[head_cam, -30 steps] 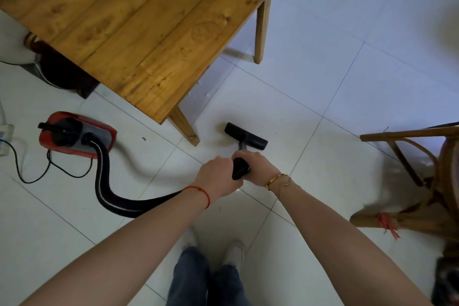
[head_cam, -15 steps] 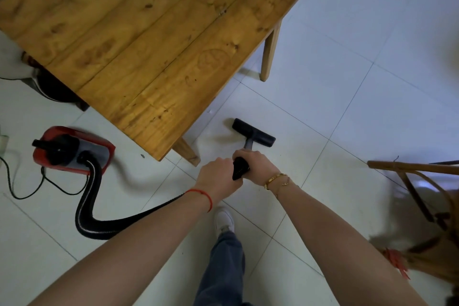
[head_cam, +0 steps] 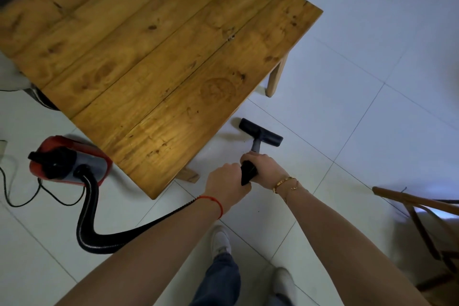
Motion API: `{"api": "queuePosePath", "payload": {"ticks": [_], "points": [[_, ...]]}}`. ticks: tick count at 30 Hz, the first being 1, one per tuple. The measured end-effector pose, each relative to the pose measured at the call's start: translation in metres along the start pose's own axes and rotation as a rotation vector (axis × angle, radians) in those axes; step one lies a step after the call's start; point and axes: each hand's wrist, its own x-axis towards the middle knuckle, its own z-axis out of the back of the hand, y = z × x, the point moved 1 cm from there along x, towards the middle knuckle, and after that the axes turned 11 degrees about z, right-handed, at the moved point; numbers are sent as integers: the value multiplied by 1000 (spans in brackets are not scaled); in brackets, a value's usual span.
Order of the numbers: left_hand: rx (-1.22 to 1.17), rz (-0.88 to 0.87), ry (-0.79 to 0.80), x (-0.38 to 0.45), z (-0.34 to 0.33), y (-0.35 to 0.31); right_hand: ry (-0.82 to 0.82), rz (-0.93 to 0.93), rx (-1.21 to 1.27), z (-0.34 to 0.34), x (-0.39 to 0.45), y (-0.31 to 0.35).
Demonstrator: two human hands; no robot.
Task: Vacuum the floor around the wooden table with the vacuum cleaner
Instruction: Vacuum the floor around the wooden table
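Note:
A wooden table (head_cam: 159, 57) fills the upper left of the view. On the white tiled floor (head_cam: 360, 131) beside its near right edge lies the vacuum's black floor nozzle (head_cam: 260, 132). Both hands hold the black wand handle (head_cam: 248, 172) just behind it: my left hand (head_cam: 227, 182) grips it from the left, my right hand (head_cam: 264, 169) grips it from the right. A black ribbed hose (head_cam: 89, 208) curves back to the red and grey vacuum body (head_cam: 67, 160), standing on the floor left of the table's near corner.
A wooden chair (head_cam: 422, 221) stands at the right edge. The table's far leg (head_cam: 275, 77) and near leg (head_cam: 190, 174) touch the floor close to the nozzle. A black power cord (head_cam: 22, 196) trails left of the vacuum. My feet (head_cam: 221, 238) stand below my hands.
I have stepped forward and the view has shifted, so the table looks larger. The nozzle has slid along the table's edge towards the far leg. Both hands kept their hold.

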Motion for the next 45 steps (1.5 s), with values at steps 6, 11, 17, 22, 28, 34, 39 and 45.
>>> {"api": "queuePosePath", "payload": {"ticks": [6,11,17,22,28,34,39,45], "points": [[18,49,5,-6,1,-13,33,38,-9,5,-1,-4],[-23,132,30,-31,-8,-24,99,140,-14,4,-19,-5],[-107,233,37,-69,-36,-37,180,297,58,1,-53,-7],[-163,304,19,-100,-55,-44,257,372,67,-7,-76,-1],[-232,394,26,-137,-72,-43,318,422,75,-26,-97,15],[-215,412,6,-155,-93,-36,333,449,51,-46,-109,21],[-195,421,-51,-157,-111,-33,307,460,32,-58,-114,15],[-173,411,-112,-142,-124,-28,259,472,20,-66,-105,2]]}}
